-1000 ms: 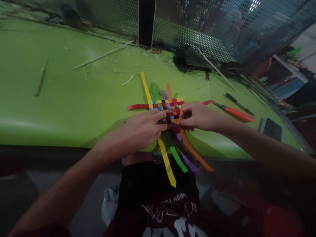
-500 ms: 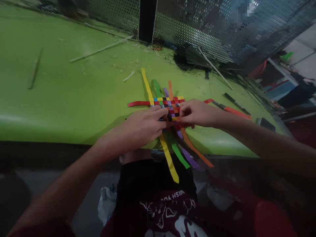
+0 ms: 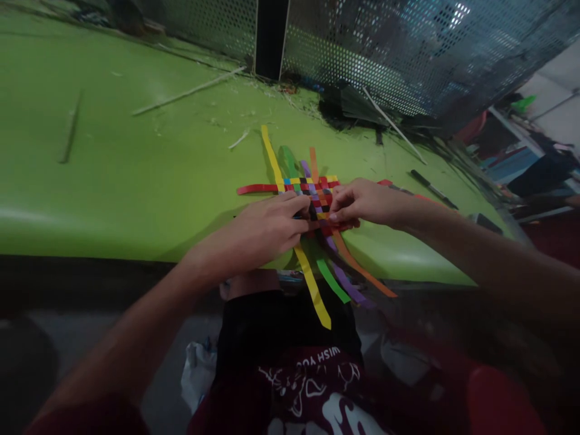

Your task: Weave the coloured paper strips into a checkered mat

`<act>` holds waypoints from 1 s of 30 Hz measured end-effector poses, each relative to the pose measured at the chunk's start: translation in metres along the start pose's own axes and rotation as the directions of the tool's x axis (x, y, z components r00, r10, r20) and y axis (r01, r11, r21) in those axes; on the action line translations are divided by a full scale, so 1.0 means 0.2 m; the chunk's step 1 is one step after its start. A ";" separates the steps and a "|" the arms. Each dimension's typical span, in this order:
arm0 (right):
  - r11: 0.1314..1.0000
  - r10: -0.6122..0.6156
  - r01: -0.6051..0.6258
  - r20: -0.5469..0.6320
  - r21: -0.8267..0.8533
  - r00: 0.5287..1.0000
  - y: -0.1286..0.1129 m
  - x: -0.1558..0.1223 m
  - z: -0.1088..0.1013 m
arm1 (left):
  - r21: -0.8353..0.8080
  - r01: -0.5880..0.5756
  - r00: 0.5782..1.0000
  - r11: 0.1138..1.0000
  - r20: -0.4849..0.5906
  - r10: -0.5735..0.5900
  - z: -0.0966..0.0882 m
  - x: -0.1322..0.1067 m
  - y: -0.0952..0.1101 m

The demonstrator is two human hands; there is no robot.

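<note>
A small woven mat (image 3: 321, 201) of coloured strips lies near the table's front edge. Loose ends fan out from it: a yellow strip (image 3: 312, 290), a green strip (image 3: 333, 281), a purple strip (image 3: 351, 287) and an orange strip (image 3: 367, 273) hang over the edge, and a red strip (image 3: 257, 189) points left. My left hand (image 3: 274, 225) has its bent fingers closed on the mat's left part and hides it. At the right edge, my right hand (image 3: 365, 202) pinches the weave, thumb against fingertips. Which strip sits in the pinch is hidden.
A black-handled tool (image 3: 432, 188) lies on the green table (image 3: 136, 175) beyond my right forearm, with a dark flat object (image 3: 487, 223) nearby. Thin sticks (image 3: 190, 90) and scraps are scattered towards the perforated metal panel (image 3: 362, 54) at the back.
My right hand's fingers have shifted slightly at the mat's right edge, the thumb tip now over the weave. My left hand stays in place on the mat. The view has moved a little.
</note>
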State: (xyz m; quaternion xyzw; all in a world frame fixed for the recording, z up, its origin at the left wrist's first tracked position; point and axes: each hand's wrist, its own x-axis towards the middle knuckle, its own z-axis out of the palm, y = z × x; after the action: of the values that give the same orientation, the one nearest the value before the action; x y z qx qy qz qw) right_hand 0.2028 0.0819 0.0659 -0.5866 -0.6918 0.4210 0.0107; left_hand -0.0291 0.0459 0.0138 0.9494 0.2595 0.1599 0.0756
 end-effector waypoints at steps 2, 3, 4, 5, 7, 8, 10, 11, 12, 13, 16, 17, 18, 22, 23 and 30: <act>1.000 -0.002 0.002 -0.040 -0.004 0.999 0.00 0.00 0.02 | -0.010 -0.014 1.000 1.000 -0.013 0.014 0.00 0.00 0.00; 1.000 0.002 -0.002 -0.052 -0.011 0.999 0.00 0.01 0.02 | -0.013 -0.016 1.000 1.000 -0.010 0.016 0.00 -0.01 0.00; 1.000 0.013 -0.015 -0.056 -0.025 0.998 -0.01 0.01 0.03 | -0.012 -0.016 1.000 1.000 -0.004 0.016 0.00 -0.01 0.00; 0.998 0.031 -0.033 -0.060 -0.045 0.998 -0.02 0.01 0.04 | -0.008 -0.016 1.000 1.000 0.003 0.016 0.00 -0.01 0.00; 0.991 0.063 -0.071 -0.067 -0.112 0.996 -0.05 0.01 0.04 | 0.006 -0.018 1.000 1.000 0.009 0.018 0.00 -0.01 -0.01; 0.984 0.071 -0.081 -0.068 -0.157 0.995 -0.07 0.00 0.04 | 0.015 -0.020 1.000 1.000 0.006 0.020 0.01 -0.01 -0.01; 0.967 0.064 -0.076 -0.059 -0.244 0.996 -0.09 0.00 0.04 | 0.028 -0.022 1.000 0.999 -0.012 0.023 0.02 -0.01 -0.01; 0.959 0.057 -0.069 -0.051 -0.276 0.997 -0.10 0.00 0.04 | 0.032 -0.022 1.000 0.999 -0.019 0.023 0.02 -0.01 -0.02; 0.953 0.054 -0.065 -0.044 -0.295 0.998 -0.10 0.00 0.04 | 0.035 -0.023 0.999 0.999 -0.024 0.023 0.02 -0.01 -0.02; 0.950 0.055 -0.065 -0.041 -0.304 0.998 -0.11 0.00 0.04 | 0.037 -0.024 0.999 0.999 -0.030 0.025 0.03 -0.01 -0.02; 0.945 0.072 -0.082 -0.042 -0.318 0.996 -0.12 0.01 0.04 | 0.044 -0.021 0.999 0.999 -0.028 0.022 0.03 -0.01 -0.02; 0.941 0.078 -0.086 -0.040 -0.327 0.996 -0.12 0.01 0.04 | 0.049 -0.019 0.999 0.999 -0.027 0.020 0.03 -0.01 -0.01; 0.937 0.077 -0.083 -0.030 -0.339 0.997 -0.12 0.01 0.03 | 0.054 -0.016 1.000 0.998 -0.022 0.017 0.02 -0.01 -0.01; 0.938 0.021 -0.015 0.014 -0.345 1.000 -0.09 0.01 0.03 | 0.054 -0.026 1.000 0.998 0.000 0.026 0.02 0.00 -0.01; 0.942 -0.005 0.008 0.010 -0.336 1.000 -0.08 0.01 0.04 | 0.048 -0.028 1.000 0.998 -0.003 0.028 0.02 0.00 -0.01; 0.941 -0.052 0.048 -0.003 -0.334 0.999 -0.04 0.01 0.02 | -0.004 -0.028 0.999 1.000 -0.016 0.028 0.02 -0.01 -0.01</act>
State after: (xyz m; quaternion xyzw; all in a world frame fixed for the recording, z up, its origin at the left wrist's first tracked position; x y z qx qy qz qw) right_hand 0.1935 0.0810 0.0667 -0.5645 -0.7677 0.2941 -0.0739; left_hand -0.0307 0.0469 0.0097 0.9514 0.2464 0.1692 0.0733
